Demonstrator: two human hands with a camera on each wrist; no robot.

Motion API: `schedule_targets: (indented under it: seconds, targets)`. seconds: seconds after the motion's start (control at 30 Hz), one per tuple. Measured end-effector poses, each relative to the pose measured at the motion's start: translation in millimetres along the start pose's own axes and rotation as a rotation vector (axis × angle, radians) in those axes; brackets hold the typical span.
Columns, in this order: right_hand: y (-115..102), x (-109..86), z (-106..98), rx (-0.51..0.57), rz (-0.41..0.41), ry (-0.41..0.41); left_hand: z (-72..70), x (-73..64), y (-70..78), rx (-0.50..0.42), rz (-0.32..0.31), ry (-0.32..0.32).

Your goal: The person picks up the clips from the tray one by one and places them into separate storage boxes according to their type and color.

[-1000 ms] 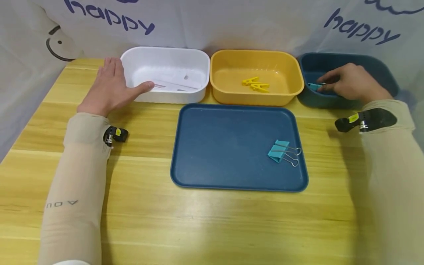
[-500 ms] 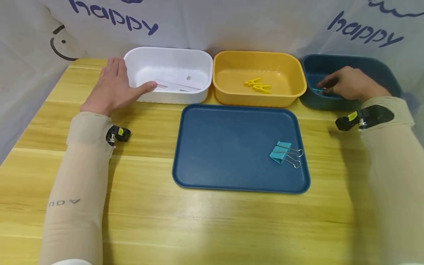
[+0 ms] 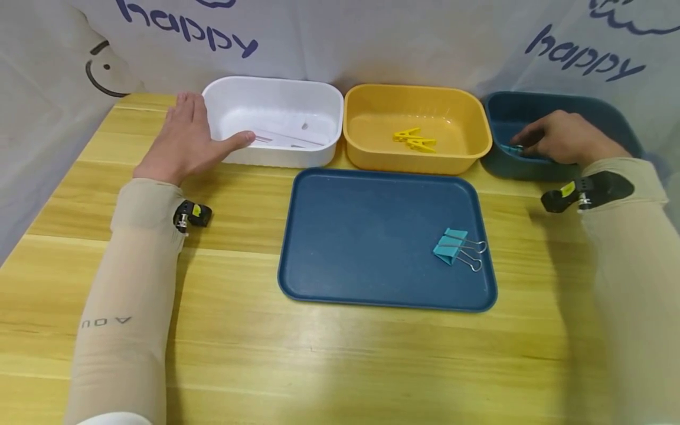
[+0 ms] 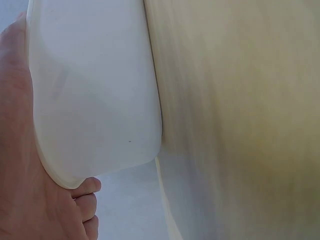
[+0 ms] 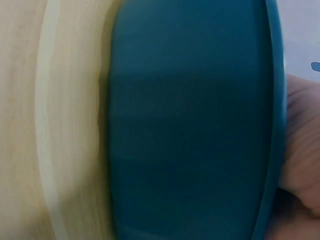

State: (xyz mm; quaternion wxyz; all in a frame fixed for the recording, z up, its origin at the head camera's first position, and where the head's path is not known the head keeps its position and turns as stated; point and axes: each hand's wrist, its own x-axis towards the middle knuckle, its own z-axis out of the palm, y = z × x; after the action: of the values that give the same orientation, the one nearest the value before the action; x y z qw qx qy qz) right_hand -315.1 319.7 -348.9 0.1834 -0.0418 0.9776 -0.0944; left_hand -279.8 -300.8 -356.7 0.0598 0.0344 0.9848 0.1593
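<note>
In the head view, my left hand [image 3: 182,141] rests against the left end of the white bin [image 3: 276,156]. Its fingers are straight along the bin's side and the thumb reaches over the front rim. My right hand [image 3: 571,139] reaches over the front rim of the dark blue bin [image 3: 563,100], fingers curled around a teal binder clip [image 3: 513,149]. Most of that clip is hidden by the fingers. Another teal binder clip [image 3: 450,245] lies on the right part of the blue tray [image 3: 361,242], its wire handles pointing right. The right wrist view shows mostly the blue bin's outer wall.
Between the two outer bins stands a yellow bin [image 3: 414,159] holding yellow clothespins [image 3: 414,140]. Thin strips [image 3: 289,139] and a small object lie in the white bin. A white cloth [image 3: 340,35] hangs behind the bins, at the back of the wooden table [image 3: 319,360].
The head view has shifted slightly. My right fingers have worked lower into the dark blue bin around the clip, which shows less than before. My left hand stays on the white bin.
</note>
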Motion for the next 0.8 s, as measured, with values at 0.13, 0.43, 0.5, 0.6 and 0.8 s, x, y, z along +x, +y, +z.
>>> schedule_targets:
  seconds: [0.13, 0.43, 0.5, 0.6, 0.8]
  targets:
    - [0, -4.7, -3, -0.029, -0.01, 0.018, -1.6, -0.8, 0.4, 0.0, -0.005, -0.007]
    - [-3, -20.1, -6, -0.032, 0.005, 0.092, -2.9, 0.4, 1.9, 0.012, -0.004, -0.023]
    - [-3, -23.2, -5, -0.028, 0.01, 0.111, -2.9, 0.8, 2.8, 0.018, -0.006, -0.027]
    - [-5, -27.5, -5, -0.028, 0.008, 0.143, -2.8, 1.0, 3.1, 0.021, -0.006, -0.026]
    - [-12, -36.3, -10, -0.038, -0.004, 0.215, -2.5, -1.0, 2.0, 0.011, 0.001, -0.006]
